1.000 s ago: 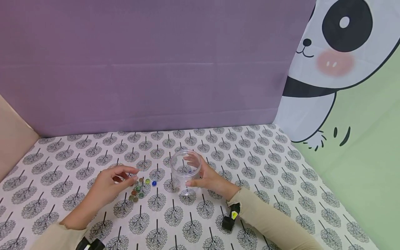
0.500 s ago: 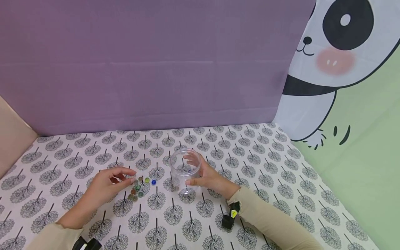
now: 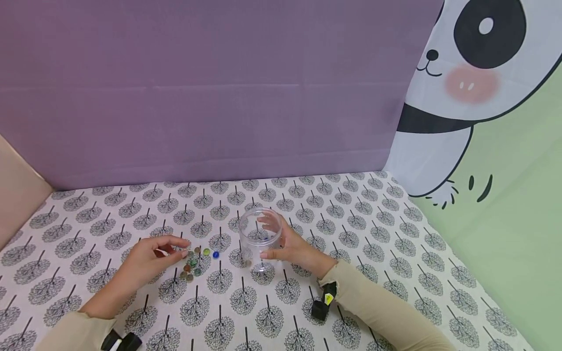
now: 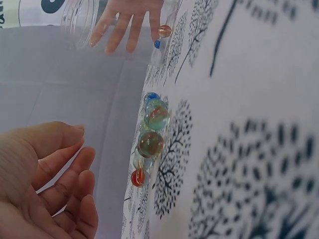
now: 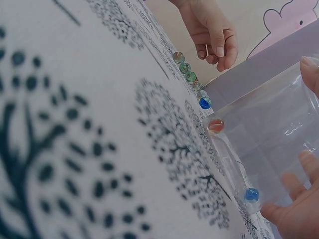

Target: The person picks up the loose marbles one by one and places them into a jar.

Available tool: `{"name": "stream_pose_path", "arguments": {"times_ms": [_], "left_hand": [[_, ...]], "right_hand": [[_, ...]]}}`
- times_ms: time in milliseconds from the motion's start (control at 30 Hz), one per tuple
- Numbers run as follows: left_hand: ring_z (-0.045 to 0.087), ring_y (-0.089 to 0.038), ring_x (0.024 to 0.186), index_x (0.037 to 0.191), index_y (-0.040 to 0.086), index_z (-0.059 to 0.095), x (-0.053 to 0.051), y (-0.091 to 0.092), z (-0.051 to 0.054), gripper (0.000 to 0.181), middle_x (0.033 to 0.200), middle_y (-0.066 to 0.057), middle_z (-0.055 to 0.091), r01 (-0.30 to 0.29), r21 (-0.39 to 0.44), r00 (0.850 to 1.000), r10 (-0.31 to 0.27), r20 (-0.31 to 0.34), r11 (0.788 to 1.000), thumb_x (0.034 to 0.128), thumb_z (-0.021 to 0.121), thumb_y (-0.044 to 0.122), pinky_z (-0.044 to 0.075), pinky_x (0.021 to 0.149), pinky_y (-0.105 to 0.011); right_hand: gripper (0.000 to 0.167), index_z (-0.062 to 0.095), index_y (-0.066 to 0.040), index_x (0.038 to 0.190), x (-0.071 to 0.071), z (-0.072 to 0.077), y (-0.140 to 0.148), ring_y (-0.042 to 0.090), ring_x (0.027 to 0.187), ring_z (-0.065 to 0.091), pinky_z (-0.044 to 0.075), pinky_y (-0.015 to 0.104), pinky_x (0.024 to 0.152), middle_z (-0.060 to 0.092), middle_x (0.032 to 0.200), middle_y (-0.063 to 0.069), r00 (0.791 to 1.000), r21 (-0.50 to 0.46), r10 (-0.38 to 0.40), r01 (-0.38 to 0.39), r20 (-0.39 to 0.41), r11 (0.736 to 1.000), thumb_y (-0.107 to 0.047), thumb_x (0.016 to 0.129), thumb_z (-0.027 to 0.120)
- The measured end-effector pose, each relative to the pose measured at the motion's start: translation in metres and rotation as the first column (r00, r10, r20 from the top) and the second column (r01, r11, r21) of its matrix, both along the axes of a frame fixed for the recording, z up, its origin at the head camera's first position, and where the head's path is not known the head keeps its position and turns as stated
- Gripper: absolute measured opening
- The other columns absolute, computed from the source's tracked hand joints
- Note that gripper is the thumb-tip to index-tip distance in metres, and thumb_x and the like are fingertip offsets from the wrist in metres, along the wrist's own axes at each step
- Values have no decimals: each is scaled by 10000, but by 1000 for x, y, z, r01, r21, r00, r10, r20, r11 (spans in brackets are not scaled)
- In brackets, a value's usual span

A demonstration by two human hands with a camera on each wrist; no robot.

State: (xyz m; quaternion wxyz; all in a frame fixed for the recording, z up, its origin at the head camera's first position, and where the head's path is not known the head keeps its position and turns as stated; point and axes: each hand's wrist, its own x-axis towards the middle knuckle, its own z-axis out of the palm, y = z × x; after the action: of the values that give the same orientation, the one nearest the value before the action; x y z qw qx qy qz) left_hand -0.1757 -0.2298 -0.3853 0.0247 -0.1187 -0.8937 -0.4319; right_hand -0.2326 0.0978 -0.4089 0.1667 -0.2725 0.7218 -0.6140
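Observation:
In the head view, a clear plastic jar (image 3: 261,241) stands upright on the cloth, and my right hand (image 3: 291,246) grips its right side, thumb in front and fingers behind. A red-striped marble (image 5: 216,125) and a blue marble (image 5: 252,194) lie at the jar's bottom in the right wrist view. Left of the jar is a loose cluster of glass marbles (image 3: 193,263), mostly green and amber. A blue marble (image 3: 215,255) sits at its right edge. My left hand (image 3: 151,258) hovers beside the cluster, fingers loosely bent, with nothing visible between thumb and fingers.
A white cloth (image 3: 246,307) printed with trees covers the table. Behind it hangs a purple curtain (image 3: 219,97). A green panel with a panda (image 3: 474,92) borders the right side, and a beige panel (image 3: 19,190) the left.
My left hand has drawn slightly left, a little away from the marbles. The head view has shifted slightly. My right hand keeps its hold on the jar.

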Motion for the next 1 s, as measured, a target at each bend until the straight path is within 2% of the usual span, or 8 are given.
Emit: {"name": "stream_pose_path", "arguments": {"times_ms": [200,467,733,1000], "left_hand": [[581,-111,736,1078,60,679,-2,-4,-4,252,968,-90,663,-5,-9,1000,5,22,1000,865,685,194,482,571,-255],[584,-117,736,1074,52,676,-3,-7,-6,252,959,-99,656,9,-12,1000,-9,11,1000,862,687,187,487,588,-252],[553,-99,755,1100,44,664,-6,-10,-10,286,899,-62,635,16,-32,997,-14,77,999,854,689,187,464,575,-249],[551,-114,793,1098,25,662,-8,-9,-14,292,997,-101,639,26,-26,996,-24,89,999,843,698,163,469,590,-251]], "right_hand": [[973,201,-341,1460,0,0,0,210,1385,277,253,444,1105,310,1496,-60,1000,1,3,-3,1,1000,-197,715,809],[978,193,-340,1463,0,1,0,213,1387,273,248,452,1106,303,1502,-57,1000,7,1,-1,-5,1000,-215,716,811],[981,184,-335,1468,-1,-1,0,227,1391,265,223,454,1117,291,1510,-37,1000,4,6,-6,-17,1000,-225,720,810],[970,184,-336,1468,0,0,0,224,1389,269,221,464,1116,295,1508,-40,1000,3,4,-4,-14,1000,-183,732,798]]}}
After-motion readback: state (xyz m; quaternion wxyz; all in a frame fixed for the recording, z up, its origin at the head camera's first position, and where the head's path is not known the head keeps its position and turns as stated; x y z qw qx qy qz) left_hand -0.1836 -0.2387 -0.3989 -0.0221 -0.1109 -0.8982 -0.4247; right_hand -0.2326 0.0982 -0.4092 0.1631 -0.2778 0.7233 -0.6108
